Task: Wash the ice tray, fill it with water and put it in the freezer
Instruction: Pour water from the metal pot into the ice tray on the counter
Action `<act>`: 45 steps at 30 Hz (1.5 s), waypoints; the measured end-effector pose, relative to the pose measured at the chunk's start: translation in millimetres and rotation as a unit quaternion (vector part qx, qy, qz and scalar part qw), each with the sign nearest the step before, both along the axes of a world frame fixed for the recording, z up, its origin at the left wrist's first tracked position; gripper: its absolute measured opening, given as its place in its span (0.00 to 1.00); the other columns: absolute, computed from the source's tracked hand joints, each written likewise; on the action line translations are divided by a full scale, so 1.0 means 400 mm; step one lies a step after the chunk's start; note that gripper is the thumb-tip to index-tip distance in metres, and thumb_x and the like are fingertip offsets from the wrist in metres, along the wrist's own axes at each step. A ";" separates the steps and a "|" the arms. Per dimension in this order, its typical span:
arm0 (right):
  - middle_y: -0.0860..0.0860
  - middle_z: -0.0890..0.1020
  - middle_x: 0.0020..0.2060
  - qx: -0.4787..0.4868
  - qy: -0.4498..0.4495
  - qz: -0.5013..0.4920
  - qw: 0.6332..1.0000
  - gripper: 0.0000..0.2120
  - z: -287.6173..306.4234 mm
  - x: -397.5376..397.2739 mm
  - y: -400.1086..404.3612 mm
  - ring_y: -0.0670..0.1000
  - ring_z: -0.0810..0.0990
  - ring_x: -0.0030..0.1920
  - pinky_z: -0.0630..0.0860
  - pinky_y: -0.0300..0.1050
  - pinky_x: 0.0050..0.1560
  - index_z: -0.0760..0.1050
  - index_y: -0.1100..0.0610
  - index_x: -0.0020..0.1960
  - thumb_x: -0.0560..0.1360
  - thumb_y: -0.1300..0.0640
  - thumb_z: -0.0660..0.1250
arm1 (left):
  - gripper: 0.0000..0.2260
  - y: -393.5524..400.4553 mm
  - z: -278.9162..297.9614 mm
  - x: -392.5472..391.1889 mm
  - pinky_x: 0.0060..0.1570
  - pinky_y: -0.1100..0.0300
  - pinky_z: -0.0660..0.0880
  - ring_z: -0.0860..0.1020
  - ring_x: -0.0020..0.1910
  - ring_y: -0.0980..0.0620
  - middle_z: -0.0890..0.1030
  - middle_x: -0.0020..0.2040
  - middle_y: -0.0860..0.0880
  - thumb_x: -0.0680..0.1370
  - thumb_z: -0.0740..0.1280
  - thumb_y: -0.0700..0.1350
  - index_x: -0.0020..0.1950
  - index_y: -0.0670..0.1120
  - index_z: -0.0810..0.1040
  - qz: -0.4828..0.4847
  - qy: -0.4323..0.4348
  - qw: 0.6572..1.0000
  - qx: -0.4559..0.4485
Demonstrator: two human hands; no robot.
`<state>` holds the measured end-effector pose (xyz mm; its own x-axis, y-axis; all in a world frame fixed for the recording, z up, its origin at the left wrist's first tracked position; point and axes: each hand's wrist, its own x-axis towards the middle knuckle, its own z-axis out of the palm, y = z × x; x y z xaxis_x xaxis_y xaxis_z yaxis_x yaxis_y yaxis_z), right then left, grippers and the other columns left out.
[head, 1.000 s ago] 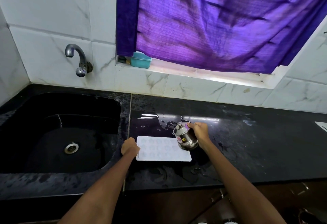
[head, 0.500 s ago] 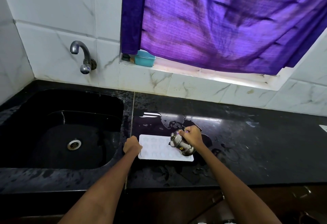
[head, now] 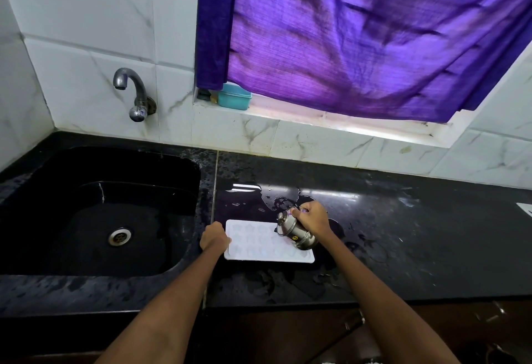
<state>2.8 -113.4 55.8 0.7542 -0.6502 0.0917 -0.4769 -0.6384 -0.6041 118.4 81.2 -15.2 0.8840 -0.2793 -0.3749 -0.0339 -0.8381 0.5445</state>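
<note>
Curled at the tray's left edge, the left hand [head: 215, 237] holds the white ice tray [head: 259, 245] flat on the wet black counter [head: 403, 234], just right of the sink [head: 95, 214]. Right hand [head: 312, 218] grips a small steel jug [head: 295, 229] — tilted, mouth leftward, over the tray's right part

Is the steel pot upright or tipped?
Tipped: the steel pot, held by the right hand, leans left over the ice tray.
</note>
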 end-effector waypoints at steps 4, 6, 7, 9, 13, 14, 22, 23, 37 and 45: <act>0.48 0.60 0.20 0.002 -0.004 -0.002 1.000 0.26 -0.001 -0.001 0.001 0.48 0.58 0.24 0.56 0.41 0.28 0.56 0.52 0.22 0.70 0.60 0.70 | 0.18 -0.001 0.002 -0.001 0.59 0.52 0.75 0.76 0.62 0.42 0.77 0.63 0.41 0.75 0.71 0.44 0.62 0.39 0.76 0.000 0.001 1.000 0.000; 0.48 0.60 0.19 0.005 -0.009 -0.004 1.000 0.27 -0.003 -0.003 0.002 0.48 0.58 0.24 0.56 0.41 0.29 0.56 0.52 0.22 0.70 0.60 0.70 | 0.18 -0.001 0.001 -0.002 0.59 0.52 0.75 0.76 0.63 0.42 0.77 0.64 0.41 0.75 0.71 0.44 0.62 0.39 0.75 0.000 0.000 1.000 0.000; 0.48 0.60 0.20 0.009 -0.011 -0.005 1.000 0.27 -0.004 -0.005 0.002 0.48 0.58 0.24 0.56 0.41 0.28 0.56 0.52 0.22 0.70 0.60 0.70 | 0.18 0.000 0.002 -0.002 0.59 0.52 0.75 0.76 0.63 0.42 0.77 0.64 0.41 0.75 0.71 0.44 0.62 0.39 0.75 0.000 -0.002 1.000 0.001; 0.48 0.59 0.20 0.016 -0.016 -0.012 1.000 0.27 -0.008 -0.009 0.005 0.47 0.57 0.24 0.55 0.42 0.28 0.56 0.52 0.22 0.70 0.59 0.71 | 0.18 0.000 0.001 -0.002 0.59 0.52 0.75 0.76 0.63 0.42 0.76 0.64 0.41 0.75 0.70 0.44 0.63 0.39 0.75 0.000 -0.003 1.000 0.003; 0.48 0.59 0.21 0.075 -0.050 -0.050 0.995 0.27 -0.009 -0.009 0.006 0.47 0.57 0.25 0.55 0.42 0.28 0.56 0.52 0.22 0.69 0.60 0.72 | 0.18 0.000 0.001 -0.002 0.59 0.52 0.74 0.76 0.63 0.42 0.76 0.64 0.41 0.75 0.70 0.44 0.63 0.39 0.75 0.001 -0.003 1.000 0.003; 0.48 0.59 0.21 0.094 -0.061 -0.061 0.992 0.27 -0.007 -0.006 0.004 0.47 0.58 0.25 0.55 0.42 0.28 0.56 0.52 0.22 0.69 0.61 0.71 | 0.18 0.000 0.001 -0.002 0.59 0.52 0.74 0.76 0.63 0.42 0.77 0.64 0.41 0.75 0.71 0.44 0.63 0.39 0.75 0.001 -0.003 1.000 0.003; 0.51 0.61 0.23 0.117 -0.072 -0.039 0.990 0.24 0.035 0.033 0.022 0.48 0.59 0.26 0.55 0.43 0.29 0.59 0.54 0.23 0.68 0.61 0.72 | 0.18 0.000 0.003 -0.001 0.58 0.52 0.75 0.77 0.62 0.42 0.77 0.63 0.41 0.74 0.71 0.45 0.62 0.40 0.75 0.001 -0.002 1.000 0.001; 0.50 0.60 0.22 0.108 -0.065 -0.030 0.992 0.25 0.035 0.038 0.028 0.48 0.58 0.26 0.54 0.43 0.29 0.58 0.54 0.23 0.68 0.61 0.72 | 0.18 0.000 0.003 -0.001 0.57 0.52 0.75 0.77 0.62 0.42 0.77 0.63 0.41 0.74 0.71 0.45 0.61 0.40 0.75 0.000 -0.001 1.000 0.001; 0.48 0.58 0.20 0.022 -0.010 0.002 1.000 0.27 -0.017 0.041 0.072 0.47 0.57 0.24 0.55 0.43 0.28 0.54 0.53 0.23 0.70 0.59 0.70 | 0.18 0.000 -0.005 0.003 0.58 0.53 0.74 0.76 0.63 0.42 0.77 0.63 0.41 0.75 0.71 0.45 0.62 0.40 0.76 0.002 0.002 1.000 -0.007; 0.49 0.59 0.20 0.012 -0.005 0.010 1.000 0.27 -0.016 0.044 0.073 0.47 0.58 0.23 0.55 0.43 0.28 0.55 0.54 0.22 0.70 0.59 0.70 | 0.17 0.004 -0.005 0.001 0.57 0.52 0.75 0.77 0.62 0.42 0.77 0.62 0.41 0.75 0.71 0.45 0.61 0.40 0.76 0.002 0.005 1.000 -0.014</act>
